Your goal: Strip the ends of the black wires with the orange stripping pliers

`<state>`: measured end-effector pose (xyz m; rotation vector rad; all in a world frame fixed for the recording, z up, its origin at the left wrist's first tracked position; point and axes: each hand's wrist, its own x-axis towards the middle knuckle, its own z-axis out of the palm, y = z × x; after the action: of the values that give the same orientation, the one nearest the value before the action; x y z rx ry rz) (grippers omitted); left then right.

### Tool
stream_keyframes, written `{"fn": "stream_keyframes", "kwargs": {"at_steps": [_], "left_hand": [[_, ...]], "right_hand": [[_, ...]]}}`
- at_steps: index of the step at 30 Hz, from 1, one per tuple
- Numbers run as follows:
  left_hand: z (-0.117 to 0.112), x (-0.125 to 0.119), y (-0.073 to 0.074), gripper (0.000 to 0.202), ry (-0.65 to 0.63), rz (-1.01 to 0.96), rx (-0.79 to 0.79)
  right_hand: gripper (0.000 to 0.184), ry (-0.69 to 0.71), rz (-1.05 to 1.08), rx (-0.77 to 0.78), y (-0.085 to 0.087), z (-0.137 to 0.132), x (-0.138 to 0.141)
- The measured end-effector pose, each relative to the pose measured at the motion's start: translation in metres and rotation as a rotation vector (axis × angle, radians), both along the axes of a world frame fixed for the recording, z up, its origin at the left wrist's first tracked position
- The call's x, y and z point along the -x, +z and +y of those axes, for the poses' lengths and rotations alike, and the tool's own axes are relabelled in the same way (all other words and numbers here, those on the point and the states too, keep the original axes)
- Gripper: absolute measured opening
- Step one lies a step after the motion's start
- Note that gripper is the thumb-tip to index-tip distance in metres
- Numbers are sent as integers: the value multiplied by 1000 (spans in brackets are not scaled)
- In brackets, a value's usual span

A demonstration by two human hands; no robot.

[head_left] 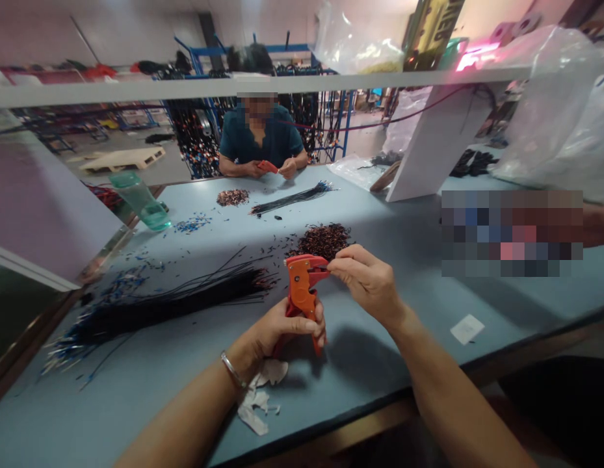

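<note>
My left hand (287,327) is wrapped round the handles of an orange wire stripper (302,286), held upright over the blue table (194,383). My right hand (365,276) pinches something small at the tool's jaws; I cannot make out what. A bundle of thin black wires (184,302) lies to the left of the tool. A pile of small dark red and black wire pieces (325,239) sits just behind it.
A person in a dark teal shirt (261,140) sits across the table holding a red tool, with a second wire bundle (292,199) and small pile (233,197) nearby. A green bottle (142,200) stands far left. White paper scraps (260,393) lie under my left wrist. Plastic bags (550,110) fill the right.
</note>
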<state>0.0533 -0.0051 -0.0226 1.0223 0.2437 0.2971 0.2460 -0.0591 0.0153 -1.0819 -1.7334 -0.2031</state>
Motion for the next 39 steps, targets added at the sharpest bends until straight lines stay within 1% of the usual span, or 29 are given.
{"fn": "stream_keyframes", "kwargs": {"at_steps": [7, 11, 17, 20, 26, 28, 31, 33, 36, 37, 39], "left_hand": [[0, 0, 2, 30, 7, 1, -4], [0, -1, 1, 28, 17, -6, -5], [1, 0, 0, 29, 26, -3, -14], [2, 0, 0, 29, 35, -4, -17], [2, 0, -1, 27, 39, -12, -24], [2, -1, 0, 28, 74, -9, -30], [3, -3, 2, 30, 189, -39, -38], [5, -4, 4, 31, 289, -64, -26], [8, -5, 4, 30, 408, -42, 1], [9, -5, 4, 28, 438, -23, 7], [10, -6, 2, 29, 487, 17, 15]], "right_hand": [[14, 48, 39, 40, 0, 1, -5], [17, 66, 42, 87, 0, 1, -7], [21, 34, 64, 74, 0, 2, -5], [19, 25, 88, 89, -3, 4, -4], [17, -13, 75, 25, -5, 6, 1], [16, -31, 99, 22, -4, 5, 2], [12, -51, 181, 78, -4, 5, 4], [10, 16, 226, 202, -6, 6, 6], [11, 176, 228, 407, -11, 8, 12], [12, 208, 215, 444, -13, 9, 14], [13, 236, 184, 465, -16, 9, 19]]}}
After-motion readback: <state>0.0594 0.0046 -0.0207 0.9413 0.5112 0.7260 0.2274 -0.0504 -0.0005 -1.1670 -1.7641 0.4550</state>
